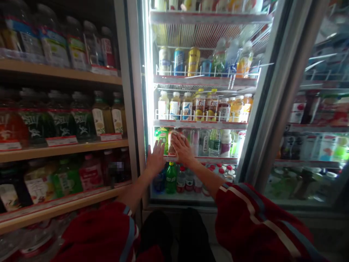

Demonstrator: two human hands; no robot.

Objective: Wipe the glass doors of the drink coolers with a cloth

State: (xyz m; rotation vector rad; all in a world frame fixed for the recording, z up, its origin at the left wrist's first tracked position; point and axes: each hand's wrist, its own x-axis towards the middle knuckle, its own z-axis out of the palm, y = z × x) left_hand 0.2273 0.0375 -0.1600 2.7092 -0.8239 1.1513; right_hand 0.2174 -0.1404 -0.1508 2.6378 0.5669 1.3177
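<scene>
Inside the lit drinks cooler, my right hand [182, 147] reaches to the second shelf from the bottom. Its fingers are spread over the front of a reddish-brown bottle [171, 140], which they partly hide; I cannot tell how firmly they touch it. My left hand [156, 158] is raised at the cooler's left edge with its fingers apart, holding nothing. Just beyond its fingertips stands a green drink package [161, 136]. To the right of my right hand are a clear bottle with a dark label [204, 142] and a green-tinted bottle [214, 143].
Below my hands, a green bottle with a yellow cap [171, 178] stands among red-capped bottles. Higher wire-fronted shelves [201, 124] hold bottles and cans. Wooden shelves [68, 147] with drinks flank the left. A metal door frame [286, 102] slants along the right.
</scene>
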